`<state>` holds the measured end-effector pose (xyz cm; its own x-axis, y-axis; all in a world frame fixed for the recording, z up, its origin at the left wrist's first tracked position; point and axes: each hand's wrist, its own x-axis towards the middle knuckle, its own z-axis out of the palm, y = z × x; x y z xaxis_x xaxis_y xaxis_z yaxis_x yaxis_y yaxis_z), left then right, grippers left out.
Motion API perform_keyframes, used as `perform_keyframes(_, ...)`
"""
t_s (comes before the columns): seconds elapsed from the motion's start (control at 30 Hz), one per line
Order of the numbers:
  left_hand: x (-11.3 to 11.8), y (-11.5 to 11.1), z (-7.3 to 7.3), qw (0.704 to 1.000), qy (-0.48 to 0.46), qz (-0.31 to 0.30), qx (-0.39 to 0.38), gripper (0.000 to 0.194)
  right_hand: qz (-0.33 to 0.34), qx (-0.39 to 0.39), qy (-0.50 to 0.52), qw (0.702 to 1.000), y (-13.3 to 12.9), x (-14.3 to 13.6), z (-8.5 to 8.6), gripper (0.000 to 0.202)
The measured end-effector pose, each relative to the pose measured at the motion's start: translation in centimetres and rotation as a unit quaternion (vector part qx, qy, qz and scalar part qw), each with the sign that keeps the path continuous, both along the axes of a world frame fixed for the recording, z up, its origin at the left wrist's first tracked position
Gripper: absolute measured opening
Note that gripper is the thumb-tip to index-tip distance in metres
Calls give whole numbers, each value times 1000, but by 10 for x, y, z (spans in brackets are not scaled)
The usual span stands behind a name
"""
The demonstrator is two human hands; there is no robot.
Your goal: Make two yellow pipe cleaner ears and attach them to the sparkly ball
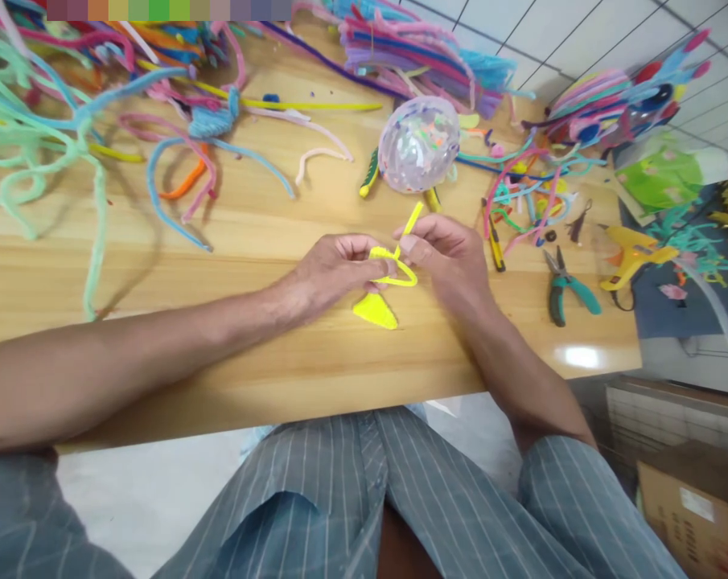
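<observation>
Yellow pipe cleaner (410, 281), bent into a loop, held above the near middle of the wooden table (315, 366). From my remote station I see the left hand (339, 264) at nine o'clock, pinching the loop between thumb and fingers, presumably to steady it. The right hand (451, 253), at two o'clock, pinches the strand below its upright tip, a grip I judge suited to bending. A yellow triangular piece (376, 312) shows at seven o'clock; I cannot tell whether it joins the loop. Left forearm (158, 362) slants in from between eight and nine o'clock; right forearm (508, 354) rises from four, fingers curled inward. Beyond, a clear container (388, 153) lies toward twelve; pliers (557, 299) and a yellow glue gun (635, 251) lie toward three, apparently for easy reach.
</observation>
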<state>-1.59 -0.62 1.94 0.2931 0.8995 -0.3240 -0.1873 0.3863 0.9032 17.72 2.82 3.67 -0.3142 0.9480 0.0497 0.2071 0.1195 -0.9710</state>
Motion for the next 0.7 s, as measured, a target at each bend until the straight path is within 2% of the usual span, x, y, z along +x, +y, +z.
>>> perform_keyframes(0.1,0,0,1,1000,5,0,1,4,-6,1,-5,1000,-1,1,-2,29)
perform_keyframes(0.3,0,1,2,1000,11,-6,-5,9,-6,-12,18,1000,1,0,-2,34)
perform_keyframes(0.7,1,0,4,1000,30,-2,6,5,-4,-4,1,1000,-3,-1,3,37)
